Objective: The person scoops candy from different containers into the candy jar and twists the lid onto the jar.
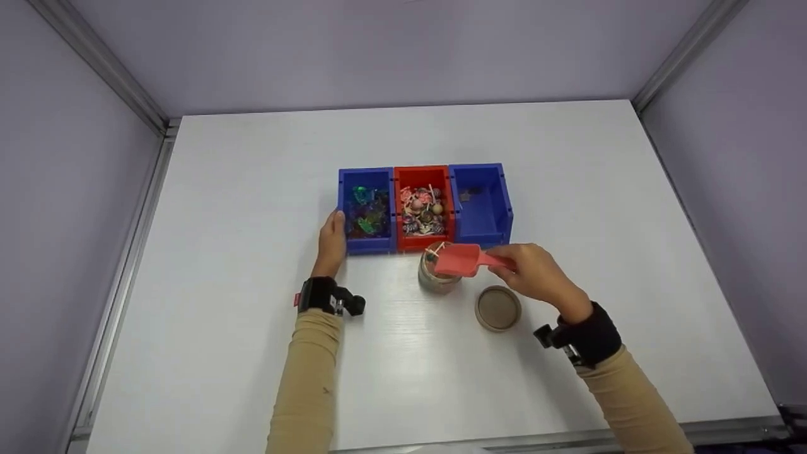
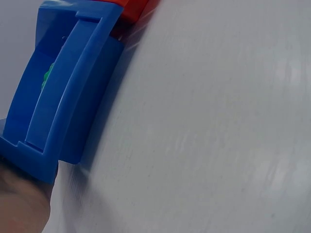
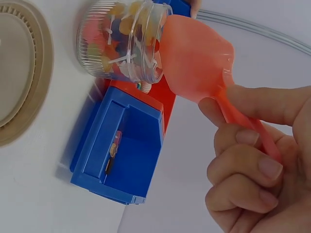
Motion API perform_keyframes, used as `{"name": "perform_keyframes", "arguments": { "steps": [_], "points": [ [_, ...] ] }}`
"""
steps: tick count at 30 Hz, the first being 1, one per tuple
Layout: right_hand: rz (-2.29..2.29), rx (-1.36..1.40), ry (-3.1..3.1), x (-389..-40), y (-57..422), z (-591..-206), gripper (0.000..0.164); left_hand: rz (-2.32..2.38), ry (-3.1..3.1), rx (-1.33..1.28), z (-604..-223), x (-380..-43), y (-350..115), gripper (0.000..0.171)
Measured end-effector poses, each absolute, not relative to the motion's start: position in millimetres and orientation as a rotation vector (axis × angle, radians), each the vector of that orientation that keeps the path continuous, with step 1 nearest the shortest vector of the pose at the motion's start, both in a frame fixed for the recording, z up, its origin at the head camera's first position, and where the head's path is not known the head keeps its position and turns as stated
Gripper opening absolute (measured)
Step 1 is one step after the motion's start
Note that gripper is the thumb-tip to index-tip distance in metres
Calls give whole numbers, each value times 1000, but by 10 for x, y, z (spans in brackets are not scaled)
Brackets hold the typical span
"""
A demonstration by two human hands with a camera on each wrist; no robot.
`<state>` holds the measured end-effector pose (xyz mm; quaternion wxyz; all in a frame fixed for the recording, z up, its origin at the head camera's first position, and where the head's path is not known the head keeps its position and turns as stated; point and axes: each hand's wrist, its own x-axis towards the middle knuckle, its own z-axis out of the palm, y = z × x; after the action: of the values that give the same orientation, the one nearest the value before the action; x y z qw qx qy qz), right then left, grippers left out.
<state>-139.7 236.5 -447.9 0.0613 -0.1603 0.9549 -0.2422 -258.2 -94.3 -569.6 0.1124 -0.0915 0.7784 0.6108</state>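
Observation:
My right hand [image 1: 531, 273] grips the handle of a coral-pink scoop [image 3: 194, 58], fingers curled round it. The scoop's blade is tilted at the mouth of a ribbed clear jar [image 3: 104, 41]. Inside the jar are colourful small pieces and white sticks, one stick poking out at the rim. My left hand [image 1: 331, 243] rests against the outer side of the left blue bin [image 1: 367, 246]; its fingers are partly hidden in the left wrist view. That bin holds clear green and dark pieces. Lollipop-like pieces [image 1: 423, 211] lie in the red bin [image 1: 422, 243] beside it.
A right-hand blue bin [image 1: 482, 221] joins the row, with a few small pieces near its far left. In front of the jar, a round brown lid [image 1: 498, 308] lies on the white table [image 1: 403, 378]. Pale walls [image 1: 403, 57] enclose the table's back and sides.

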Motion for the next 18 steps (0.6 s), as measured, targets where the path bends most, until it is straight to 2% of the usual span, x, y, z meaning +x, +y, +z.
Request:
{"name": "perform_keyframes", "arguments": {
  "steps": [9,18],
  "points": [
    [-790,-523,2936,-1378,2317,-4422,22,1767,2289,-270,-5694,-2582,-937,58],
    [-804,-483,3073,-1373,2031,-4459,22,1780,2288,-267,-5694,-2579,-939,58]
  ]
}}
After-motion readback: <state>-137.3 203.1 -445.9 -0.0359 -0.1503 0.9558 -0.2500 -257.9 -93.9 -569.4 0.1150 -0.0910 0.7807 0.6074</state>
